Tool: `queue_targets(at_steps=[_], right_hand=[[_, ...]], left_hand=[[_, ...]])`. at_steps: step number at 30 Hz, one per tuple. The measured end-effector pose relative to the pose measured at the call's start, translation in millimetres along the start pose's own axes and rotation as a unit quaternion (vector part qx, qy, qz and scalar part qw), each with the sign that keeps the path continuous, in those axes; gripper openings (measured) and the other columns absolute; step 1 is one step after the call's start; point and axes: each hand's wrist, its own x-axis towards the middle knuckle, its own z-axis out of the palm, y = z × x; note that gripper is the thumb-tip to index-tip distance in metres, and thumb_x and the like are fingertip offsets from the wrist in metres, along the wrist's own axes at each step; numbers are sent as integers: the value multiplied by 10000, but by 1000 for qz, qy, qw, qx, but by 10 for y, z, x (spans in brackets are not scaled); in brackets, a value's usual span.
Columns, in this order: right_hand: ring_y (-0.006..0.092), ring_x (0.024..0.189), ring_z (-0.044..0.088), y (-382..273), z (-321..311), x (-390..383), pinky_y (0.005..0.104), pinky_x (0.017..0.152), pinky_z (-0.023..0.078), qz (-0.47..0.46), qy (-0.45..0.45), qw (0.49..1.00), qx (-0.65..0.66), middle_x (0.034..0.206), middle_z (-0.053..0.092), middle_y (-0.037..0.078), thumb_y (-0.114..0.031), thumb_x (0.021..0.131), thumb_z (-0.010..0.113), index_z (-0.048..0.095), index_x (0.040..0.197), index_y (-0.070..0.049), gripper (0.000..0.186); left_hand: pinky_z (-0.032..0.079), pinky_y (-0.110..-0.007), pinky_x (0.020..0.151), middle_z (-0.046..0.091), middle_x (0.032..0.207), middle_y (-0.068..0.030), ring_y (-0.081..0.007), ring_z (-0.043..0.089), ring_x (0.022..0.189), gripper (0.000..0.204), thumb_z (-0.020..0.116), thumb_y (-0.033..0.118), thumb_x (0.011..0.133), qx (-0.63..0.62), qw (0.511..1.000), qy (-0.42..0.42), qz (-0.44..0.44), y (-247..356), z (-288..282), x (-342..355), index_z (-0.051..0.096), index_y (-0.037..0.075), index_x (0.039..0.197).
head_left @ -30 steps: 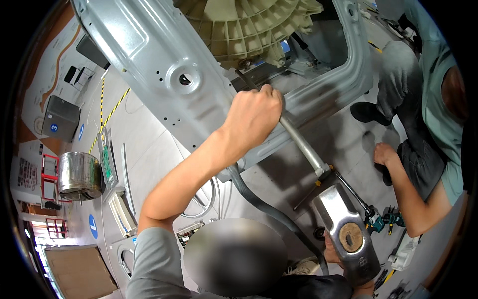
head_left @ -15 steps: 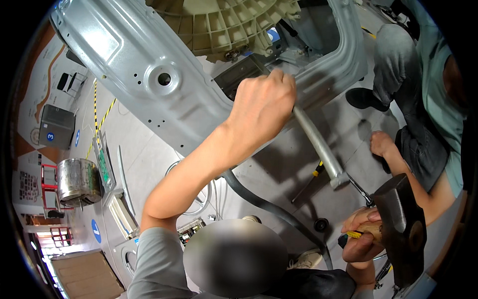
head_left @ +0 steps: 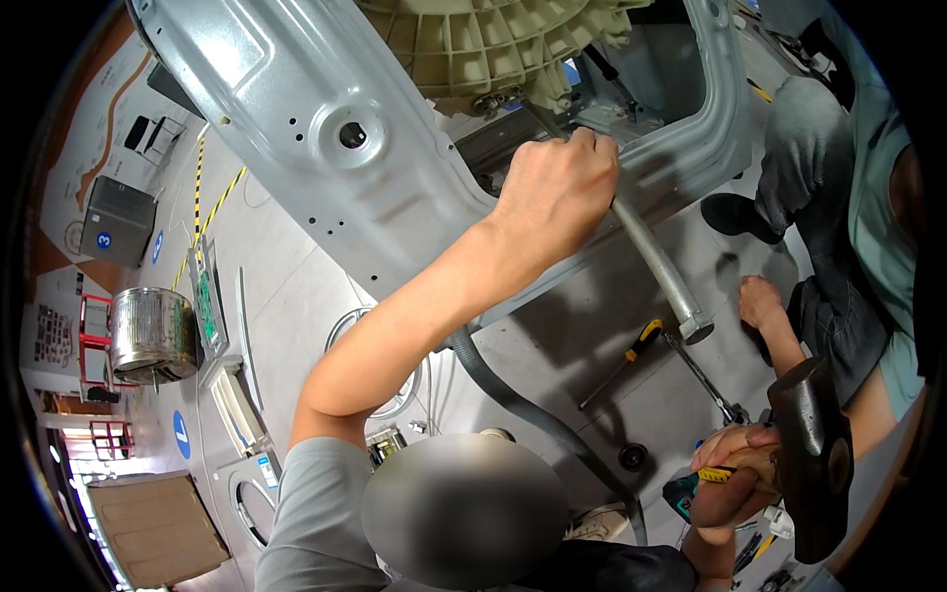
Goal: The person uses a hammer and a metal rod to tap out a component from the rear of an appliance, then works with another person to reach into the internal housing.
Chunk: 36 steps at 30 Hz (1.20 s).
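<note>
My left hand [head_left: 554, 197] is wrapped round a long steel bar [head_left: 653, 264], which angles from the opening in a grey sheet-metal cabinet [head_left: 237, 69] down to its blunt end at the right. Inside the opening, behind the bar, sits a cream ribbed plastic tub [head_left: 493, 44]. At the lower right, my right hand [head_left: 730, 479] grips a heavy hammer by its wooden handle, which has a yellow band; the dark hammer head [head_left: 809, 459] stands just right of that hand. A grey corrugated hose [head_left: 523, 405] runs from the cabinet down past my left forearm.
Another person [head_left: 829, 178] crouches at the right, hand low. A screwdriver [head_left: 641, 345], socket wrench [head_left: 695, 365] and cordless drill [head_left: 681, 493] lie on the floor [head_left: 276, 296]. Leftward are a steel drum [head_left: 153, 335], long panels, a cardboard sheet [head_left: 153, 528]. A blurred oval hides the bottom centre.
My left hand and the bar have moved up and to the right. My right hand has raised the hammer and shifted it rightward, its head now turned, uncovering more floor tools.
</note>
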Motion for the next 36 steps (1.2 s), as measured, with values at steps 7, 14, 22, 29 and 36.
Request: queue_targets(at_steps=[7, 14, 22, 29, 36], right_hand=[[122, 502, 463, -5, 11, 18, 255, 462, 426, -17, -7, 1000, -14, 688, 498, 55, -396, 984, 511, 365, 1111, -44, 401], [125, 511, 471, 13, 15, 1, 259, 462, 430, -19, 3, 1000, -2, 699, 502, 61, -377, 987, 500, 369, 1112, -39, 384], [142, 586, 487, 238, -386, -205, 282, 541, 452, -29, -141, 965, -221, 761, 519, 79, -331, 965, 514, 374, 1138, -9, 392], [190, 707, 533, 193, -395, -340, 315, 650, 479, -39, -196, 936, -290, 875, 543, 109, -306, 946, 514, 416, 1189, -1, 401], [239, 827, 579, 163, -392, -303, 348, 759, 507, -65, -250, 905, -339, 988, 567, 140, -280, 927, 514, 457, 1239, 7, 427]], left_hand=[[492, -427, 567, 573, 778, -147, -344, 608, 667, 165, 602, -39, 673, 2, 1000, 3, -2, -31, 4, 22, 560, 23, 820], [488, -433, 564, 559, 780, -148, -353, 606, 667, 198, 614, -22, 698, 19, 1000, -16, -7, -37, 47, -14, 539, 2, 880], [488, -443, 578, 568, 788, -150, -367, 613, 700, 185, 578, -12, 741, 7, 1000, -23, 12, -31, 68, 23, 557, 17, 922], [489, -460, 593, 580, 786, -143, -367, 613, 715, 198, 576, -9, 741, 15, 999, -35, 5, -47, 48, 36, 588, 25, 936], [484, -466, 583, 572, 766, -141, -372, 605, 694, 153, 565, -5, 734, 0, 1000, 11, 9, -92, 68, 104, 583, 25, 882]])
